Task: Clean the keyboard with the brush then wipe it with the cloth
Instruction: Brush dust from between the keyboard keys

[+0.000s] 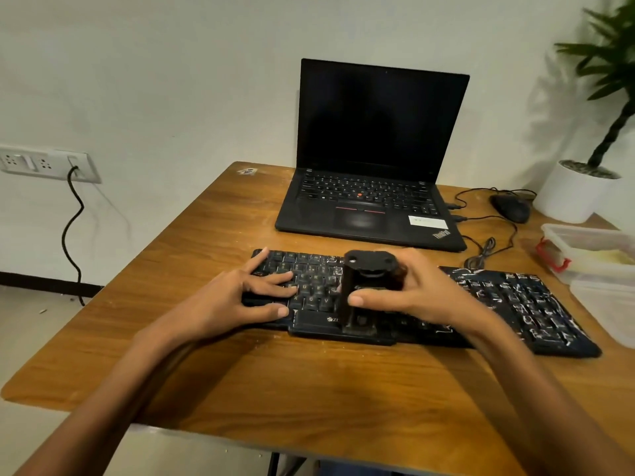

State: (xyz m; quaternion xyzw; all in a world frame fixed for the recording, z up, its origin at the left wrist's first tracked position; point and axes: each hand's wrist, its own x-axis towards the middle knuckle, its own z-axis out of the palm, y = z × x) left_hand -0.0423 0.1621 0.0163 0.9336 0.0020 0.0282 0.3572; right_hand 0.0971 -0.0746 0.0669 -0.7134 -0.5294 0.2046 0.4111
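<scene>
A black brush (360, 290) is held upright on the keyboard (309, 269), which is steadied at its left end.

The keyboard lies on the wooden table (309, 389) in front of an open laptop (371, 166). The brush is gripped by the right hand (422, 290), thumb and fingers curled round its body. The left hand (247, 297) is laid flat on the keys, fingers straight and spread. At the table's right edge a clear lidded container (591, 245) with a red clasp is seen, with something pale yellow inside. A second clear container (611, 304) stands just before it, its contents not discernible. A plant (608, 63) is held in a white pot (574, 194) behind them.
</scene>
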